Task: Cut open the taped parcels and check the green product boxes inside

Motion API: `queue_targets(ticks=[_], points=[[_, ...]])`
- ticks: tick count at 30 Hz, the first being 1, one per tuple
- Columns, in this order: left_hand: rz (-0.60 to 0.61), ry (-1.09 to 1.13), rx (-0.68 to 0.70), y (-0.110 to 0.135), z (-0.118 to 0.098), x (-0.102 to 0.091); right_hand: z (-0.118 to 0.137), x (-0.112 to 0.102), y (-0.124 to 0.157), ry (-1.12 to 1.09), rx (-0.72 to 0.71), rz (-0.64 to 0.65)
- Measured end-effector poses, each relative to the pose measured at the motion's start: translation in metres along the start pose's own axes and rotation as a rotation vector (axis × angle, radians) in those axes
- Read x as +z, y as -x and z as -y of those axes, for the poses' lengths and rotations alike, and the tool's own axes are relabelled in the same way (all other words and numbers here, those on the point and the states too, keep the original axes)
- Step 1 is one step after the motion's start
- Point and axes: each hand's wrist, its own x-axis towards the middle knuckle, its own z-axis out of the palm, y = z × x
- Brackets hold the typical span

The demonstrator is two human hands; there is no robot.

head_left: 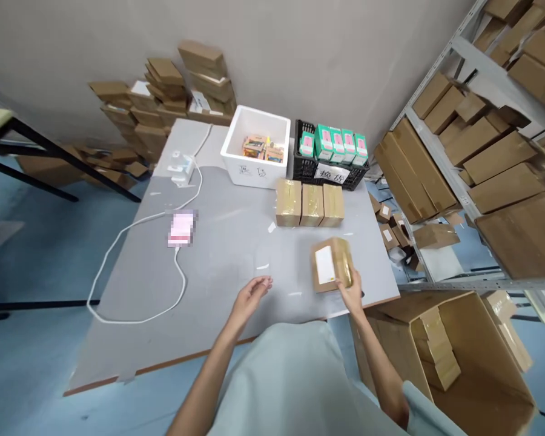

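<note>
My right hand (352, 293) grips a small cardboard box (344, 260) at its near right corner, over the table's right part. The box is sealed with shiny tape and has a white label (325, 264) on one face. It sits tilted toward me; whether it touches the table I cannot tell. Left of it, my left hand (251, 298) is over the table's near side, fingers stretched and loosely together, with nothing visible in them. Farther back, three taped cardboard boxes (312, 204) stand side by side in a row.
A white foam bin (249, 175) with small colourful packs and a black crate (355, 177) of green-and-white boxes stand at the table's back. On the left lie a power strip (181, 168) and white cable (104, 260). A large open carton (485, 345) is at right, below loaded shelves (463, 206).
</note>
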Motion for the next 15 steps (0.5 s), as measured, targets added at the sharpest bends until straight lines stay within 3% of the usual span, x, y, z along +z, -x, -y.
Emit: queue_targets(ticks=[5,8,11,15], points=[[-0.071,-0.213,0.037,-0.019,0.032,-0.042,0.066,0.048,0.021,0.188,-0.473,0.582],[-0.009,-0.265,0.015,-0.021,0.051,-0.06,0.083,0.071,0.019,0.232,-0.661,0.814],[0.114,-0.269,-0.015,-0.015,0.069,-0.068,0.079,0.082,0.017,0.229,-0.674,0.882],[0.251,-0.232,0.026,-0.006,0.088,-0.07,0.056,0.084,0.025,0.173,-0.488,0.778]])
